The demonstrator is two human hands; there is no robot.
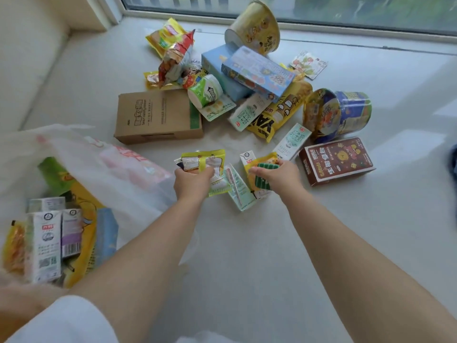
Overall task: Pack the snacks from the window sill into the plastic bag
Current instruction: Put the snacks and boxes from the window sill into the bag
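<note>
Bare sill (247,243) between plastic bag (103,164) and snack pile (247,90).

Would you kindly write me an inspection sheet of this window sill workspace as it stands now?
Surface: pale window sill, mostly bare near the camera.
Job's things: plastic bag at left, already holding milk cartons and packets; a pile of snacks unpacked, including brown cardboard box, blue box, yellow bowl, blue noodle bowl on its side, red box.
Clutter: nothing seen.
Grippers: left hand grips a yellow-green packet; right hand grips a green striped packet.
Cables: nothing seen.
Surroundings: window frame behind the pile.
</note>
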